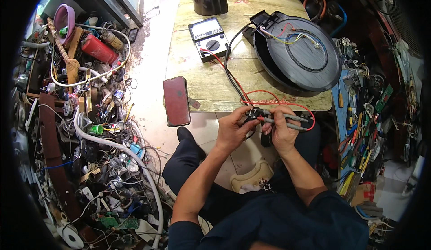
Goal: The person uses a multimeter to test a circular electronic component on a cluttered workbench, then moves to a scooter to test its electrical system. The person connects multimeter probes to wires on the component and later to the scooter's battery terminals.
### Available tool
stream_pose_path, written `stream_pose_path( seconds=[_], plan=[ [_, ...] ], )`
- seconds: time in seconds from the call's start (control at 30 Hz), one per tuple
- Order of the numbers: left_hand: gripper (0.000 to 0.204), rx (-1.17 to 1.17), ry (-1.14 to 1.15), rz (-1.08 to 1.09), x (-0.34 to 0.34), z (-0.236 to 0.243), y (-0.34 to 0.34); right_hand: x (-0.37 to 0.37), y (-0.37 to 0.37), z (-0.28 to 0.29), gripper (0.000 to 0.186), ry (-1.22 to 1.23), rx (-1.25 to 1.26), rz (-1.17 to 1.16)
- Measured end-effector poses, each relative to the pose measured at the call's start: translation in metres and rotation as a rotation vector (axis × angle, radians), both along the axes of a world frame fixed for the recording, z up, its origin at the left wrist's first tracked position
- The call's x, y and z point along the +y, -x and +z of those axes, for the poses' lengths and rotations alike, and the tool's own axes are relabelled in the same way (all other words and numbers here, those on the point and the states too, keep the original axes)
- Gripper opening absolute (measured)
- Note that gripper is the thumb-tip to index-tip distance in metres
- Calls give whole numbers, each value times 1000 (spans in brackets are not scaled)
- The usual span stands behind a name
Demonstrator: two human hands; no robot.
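Probes, two slim grey meter pens point(287, 120), sit pinched in the right hand point(282, 131) against a small black plug-like part point(254, 114) that the left hand point(233, 129) grips just off the table's near edge; steady tips look key. Their red lead point(224, 66) runs to the black dial meter point(207, 38). The upturned round black appliance base point(298, 52) holds coloured wiring.

Tabletop point(269, 14): pale yellowish, worn marbled pattern. Meter point(208, 38): black case, pale dial face, black knob. Leads point(238, 86): one red, one black. Probes point(287, 120): grey. Round base point(310, 66): black, with red, blue, yellow wires inside. Phone case point(176, 100): dark red. Trousers point(188, 160): dark navy.
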State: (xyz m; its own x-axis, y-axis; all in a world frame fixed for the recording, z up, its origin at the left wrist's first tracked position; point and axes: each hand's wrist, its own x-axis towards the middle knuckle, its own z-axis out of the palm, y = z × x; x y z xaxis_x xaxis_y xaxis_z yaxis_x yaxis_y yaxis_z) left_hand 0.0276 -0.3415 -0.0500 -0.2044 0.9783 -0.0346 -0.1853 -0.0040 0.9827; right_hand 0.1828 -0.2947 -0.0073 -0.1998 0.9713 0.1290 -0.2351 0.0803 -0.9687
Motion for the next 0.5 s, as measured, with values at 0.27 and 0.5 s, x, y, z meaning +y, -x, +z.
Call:
stream_pose_path(
  seconds=[0.27,0.5],
  plan=[
    [37,139,23,14,-2,-8,0,1,1,2,21,16,4,3],
    [33,155,9,138,2,2,-6,-2,11,5,20,-9,31,-13]
  ],
)
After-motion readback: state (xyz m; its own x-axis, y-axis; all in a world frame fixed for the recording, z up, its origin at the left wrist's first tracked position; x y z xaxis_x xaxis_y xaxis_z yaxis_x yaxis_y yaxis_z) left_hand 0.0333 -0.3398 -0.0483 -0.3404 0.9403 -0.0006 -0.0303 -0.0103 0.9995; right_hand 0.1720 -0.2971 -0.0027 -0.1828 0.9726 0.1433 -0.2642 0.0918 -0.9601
